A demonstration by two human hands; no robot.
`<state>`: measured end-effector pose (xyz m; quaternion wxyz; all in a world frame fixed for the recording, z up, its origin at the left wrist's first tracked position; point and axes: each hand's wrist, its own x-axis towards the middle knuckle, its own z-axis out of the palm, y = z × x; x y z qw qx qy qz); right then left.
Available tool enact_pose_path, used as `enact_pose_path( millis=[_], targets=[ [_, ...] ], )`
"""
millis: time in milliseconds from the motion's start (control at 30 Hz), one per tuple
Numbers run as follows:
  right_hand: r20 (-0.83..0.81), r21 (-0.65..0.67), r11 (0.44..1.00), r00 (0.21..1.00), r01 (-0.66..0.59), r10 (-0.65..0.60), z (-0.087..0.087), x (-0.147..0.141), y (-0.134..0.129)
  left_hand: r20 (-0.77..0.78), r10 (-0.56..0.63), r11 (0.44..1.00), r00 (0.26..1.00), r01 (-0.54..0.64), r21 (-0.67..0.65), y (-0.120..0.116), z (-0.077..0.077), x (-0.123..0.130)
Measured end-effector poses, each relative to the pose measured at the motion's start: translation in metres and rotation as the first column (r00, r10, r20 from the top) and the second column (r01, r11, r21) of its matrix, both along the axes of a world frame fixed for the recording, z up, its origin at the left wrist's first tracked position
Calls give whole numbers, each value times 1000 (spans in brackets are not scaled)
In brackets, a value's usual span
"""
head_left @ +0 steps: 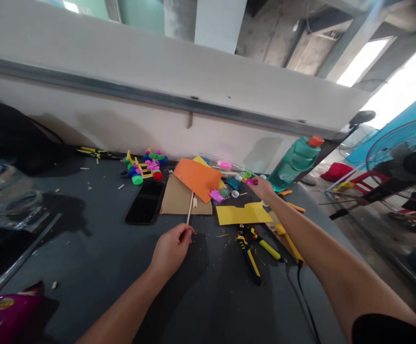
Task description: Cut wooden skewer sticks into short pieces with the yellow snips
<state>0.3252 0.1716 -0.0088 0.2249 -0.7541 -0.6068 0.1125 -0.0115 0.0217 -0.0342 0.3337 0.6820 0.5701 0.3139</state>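
My left hand (pixel 172 246) is closed around the lower end of a thin wooden stick (pixel 191 208), which points up and away across a piece of brown cardboard (pixel 170 198). An orange paper sheet (pixel 199 174) lies over that cardboard, near the stick's far end. Further off, my right hand (pixel 263 188) reaches into a pile of small craft parts, its fingertips pinching a small magenta piece (pixel 251 181). Around those fingers are a white ring-shaped cap (pixel 235 194) and a pink piece in a clear bag (pixel 217 195). A yellow paper strip (pixel 244 213) lies between my hands.
Pliers (pixel 249 258) and a yellow glue gun (pixel 289 241) with a black cord lie nearer me. A green bottle (pixel 294 162) stands at the right, a phone (pixel 145 203) left of the cardboard. Colourful small models (pixel 143 167) sit by the wall. A fan (pixel 409 157) is beyond the table.
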Motion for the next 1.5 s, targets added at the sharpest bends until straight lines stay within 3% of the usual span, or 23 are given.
enact_pose_path(
  millis=[100, 233, 267, 333, 367, 433, 533, 667, 833, 1033, 1300, 1500],
  targets=[
    [-200, 11, 1000, 979, -29, 31, 6, -13, -24, 0, -3, 1000, 1000, 3, 22, 1, -2, 0],
    [-422, 28, 988, 894, -151, 149, 13, -53, -86, 51, 1, 998, 999, -5, 70, -3, -3, 2],
    [-484, 39, 980, 854, -197, 191, 14, -66, -103, 89, -3, 997, 996, -4, 77, -5, -3, 3],
    [-713, 101, 953, 648, -285, 269, 17, -92, -135, 187, -43, 997, 981, 30, 71, -9, -1, 7],
    [-758, 116, 940, 583, -320, 292, 17, -104, -149, 243, -78, 996, 967, 66, 57, -12, 0, 9],
    [-767, 153, 924, 548, -350, 334, 16, -124, -169, 331, -170, 985, 928, 170, 28, -17, 2, 13],
    [-723, 179, 906, 574, -383, 385, 7, -143, -184, 395, -227, 970, 890, 245, 6, -21, 3, 16],
    [-659, 187, 897, 626, -400, 417, -5, -151, -189, 374, -177, 982, 910, 190, 1, -20, 2, 14],
    [-318, 269, 865, 809, -423, 494, 0, -149, -190, 342, -162, 986, 926, 166, 16, -19, 3, 13],
    [-58, 304, 832, 863, -463, 502, 5, -148, -190, 340, -169, 984, 925, 178, 4, -20, 2, 18],
    [0, 292, 836, 874, -464, 486, -2, -150, -192, 353, -180, 979, 918, 202, -25, -21, -1, 21],
    [-113, 294, 843, 860, -450, 498, -4, -151, -190, 287, -135, 991, 948, 124, 58, -20, 0, 22]
  ],
)
